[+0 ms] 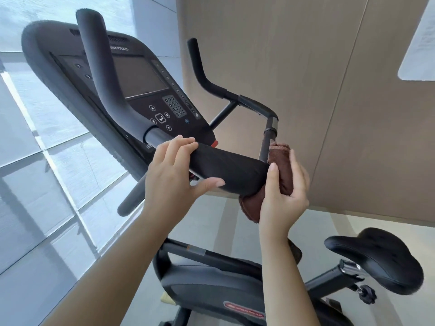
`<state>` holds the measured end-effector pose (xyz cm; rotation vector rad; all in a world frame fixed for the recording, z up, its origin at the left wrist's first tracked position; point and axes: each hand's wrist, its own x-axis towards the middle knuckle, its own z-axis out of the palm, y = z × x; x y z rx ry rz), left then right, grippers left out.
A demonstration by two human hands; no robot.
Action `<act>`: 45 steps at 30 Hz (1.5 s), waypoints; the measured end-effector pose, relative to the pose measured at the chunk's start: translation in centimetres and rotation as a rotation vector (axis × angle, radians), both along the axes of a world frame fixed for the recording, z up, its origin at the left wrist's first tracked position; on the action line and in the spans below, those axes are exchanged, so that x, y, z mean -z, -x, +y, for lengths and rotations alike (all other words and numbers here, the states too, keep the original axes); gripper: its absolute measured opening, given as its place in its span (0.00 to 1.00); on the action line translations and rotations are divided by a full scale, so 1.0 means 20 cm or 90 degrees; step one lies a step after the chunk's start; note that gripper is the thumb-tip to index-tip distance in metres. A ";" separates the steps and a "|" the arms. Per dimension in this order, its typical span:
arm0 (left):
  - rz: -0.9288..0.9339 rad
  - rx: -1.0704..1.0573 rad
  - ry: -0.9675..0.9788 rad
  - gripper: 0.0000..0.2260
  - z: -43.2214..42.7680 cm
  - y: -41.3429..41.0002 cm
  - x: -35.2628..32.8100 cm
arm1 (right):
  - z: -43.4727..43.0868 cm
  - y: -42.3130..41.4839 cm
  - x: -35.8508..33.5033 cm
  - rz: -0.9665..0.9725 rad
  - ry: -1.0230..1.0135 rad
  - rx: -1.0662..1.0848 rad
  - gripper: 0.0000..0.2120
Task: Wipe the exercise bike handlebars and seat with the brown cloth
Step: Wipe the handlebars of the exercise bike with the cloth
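The black padded handlebar (226, 169) of the exercise bike runs across the middle of the view. My left hand (173, 175) holds it from the left, fingers over the top and thumb underneath. My right hand (286, 191) grips the brown cloth (280, 156), which is wrapped around the right end of the padded bar. More of the cloth hangs below the bar. A second handlebar (207, 78) rises further back on the right. The black seat (381, 257) is at the lower right, away from both hands.
The bike's console (138, 78) with a screen and keypad sits behind the handlebar. A tan wall panel (306, 67) stands on the right, and a window with blinds (35, 161) on the left. The bike frame (211, 285) is below my arms.
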<state>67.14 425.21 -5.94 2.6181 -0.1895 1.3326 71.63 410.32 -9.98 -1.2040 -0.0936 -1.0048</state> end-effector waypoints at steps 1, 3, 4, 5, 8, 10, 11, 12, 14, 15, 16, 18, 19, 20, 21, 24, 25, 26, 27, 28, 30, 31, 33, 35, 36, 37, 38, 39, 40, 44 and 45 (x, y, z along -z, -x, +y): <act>-0.007 0.006 -0.007 0.36 0.01 -0.01 0.00 | 0.02 0.02 -0.01 -0.007 0.006 0.029 0.18; -0.019 0.028 -0.014 0.35 0.02 -0.01 -0.01 | 0.07 0.06 -0.03 -0.005 0.016 0.084 0.18; -0.022 0.043 -0.012 0.35 0.03 -0.02 -0.01 | 0.10 0.08 -0.04 -0.002 0.021 0.111 0.17; -0.025 0.056 -0.008 0.35 0.03 -0.02 -0.01 | 0.13 0.11 -0.05 -0.004 0.034 0.139 0.17; -0.024 0.095 -0.010 0.32 0.07 -0.02 -0.01 | 0.25 0.17 -0.08 -0.027 0.159 0.220 0.15; -0.015 0.131 -0.019 0.29 0.11 -0.03 -0.01 | 0.28 0.19 -0.08 -0.029 0.254 0.263 0.14; -0.011 0.149 -0.020 0.28 0.12 -0.03 -0.02 | 0.27 0.18 -0.08 -0.033 0.283 0.272 0.14; -0.009 0.164 -0.020 0.27 0.13 -0.03 -0.02 | 0.25 0.18 -0.08 -0.044 0.303 0.276 0.14; -0.008 0.180 -0.015 0.26 0.15 -0.04 -0.03 | 0.20 0.16 -0.06 -0.074 0.338 0.273 0.14; -0.009 0.184 -0.013 0.26 0.15 -0.04 -0.03 | 0.17 0.15 -0.05 -0.084 0.355 0.266 0.14; -0.010 0.187 -0.013 0.26 0.15 -0.04 -0.02 | 0.13 0.14 -0.05 -0.085 0.370 0.257 0.14; -0.016 0.190 -0.014 0.25 0.16 -0.05 -0.02 | 0.07 0.11 -0.04 -0.075 0.389 0.221 0.14; -0.021 0.190 -0.012 0.25 0.16 -0.05 -0.02 | 0.03 0.10 -0.03 -0.069 0.399 0.192 0.14; -0.028 0.191 -0.012 0.25 0.16 -0.05 -0.01 | -0.01 0.09 -0.04 -0.061 0.413 0.156 0.14; -0.035 0.194 -0.014 0.24 0.16 -0.06 -0.01 | -0.05 0.08 -0.06 -0.049 0.435 0.117 0.15; -0.042 0.211 -0.030 0.22 0.18 -0.07 -0.01 | -0.12 0.04 -0.16 -0.002 0.548 0.020 0.16; -0.037 0.218 -0.037 0.22 0.19 -0.07 -0.01 | -0.12 0.03 -0.20 0.013 0.596 -0.005 0.17; -0.032 0.226 -0.045 0.21 0.21 -0.07 -0.01 | -0.11 0.03 -0.24 0.026 0.641 -0.031 0.17; -0.026 0.233 -0.055 0.20 0.22 -0.07 -0.01 | -0.09 0.02 -0.28 0.033 0.677 -0.058 0.17; -0.022 0.235 -0.065 0.20 0.23 -0.07 -0.01 | -0.07 0.02 -0.32 0.031 0.703 -0.089 0.17; -0.022 0.221 -0.078 0.19 0.27 -0.07 0.01 | -0.02 0.02 -0.38 0.018 0.732 -0.152 0.18; -0.028 0.204 -0.076 0.19 0.29 -0.07 0.02 | 0.01 0.02 -0.40 0.010 0.737 -0.178 0.18; -0.048 0.156 -0.062 0.19 0.34 -0.07 0.01 | 0.05 0.01 -0.45 -0.004 0.731 -0.227 0.18; -0.075 0.105 -0.042 0.20 0.40 -0.07 -0.02 | 0.09 -0.02 -0.50 -0.019 0.726 -0.276 0.18; -0.084 0.079 -0.034 0.21 0.43 -0.07 -0.04 | 0.11 -0.03 -0.52 -0.030 0.730 -0.295 0.18; -0.088 0.053 -0.029 0.21 0.46 -0.06 -0.07 | 0.14 -0.05 -0.53 -0.043 0.734 -0.309 0.18; -0.086 0.028 -0.025 0.22 0.49 -0.06 -0.09 | 0.17 -0.06 -0.55 -0.058 0.737 -0.322 0.18; -0.080 0.001 -0.022 0.22 0.52 -0.06 -0.11 | 0.21 -0.08 -0.57 -0.074 0.740 -0.335 0.18; -0.070 -0.026 -0.021 0.24 0.55 -0.06 -0.13 | 0.26 -0.10 -0.58 -0.090 0.742 -0.347 0.18; -0.018 -0.095 -0.031 0.36 0.64 -0.07 -0.21 | 0.45 -0.19 -0.66 -0.146 0.720 -0.402 0.19; -0.010 -0.102 -0.029 0.39 0.65 -0.07 -0.23 | 0.50 -0.21 -0.68 -0.166 0.692 -0.409 0.19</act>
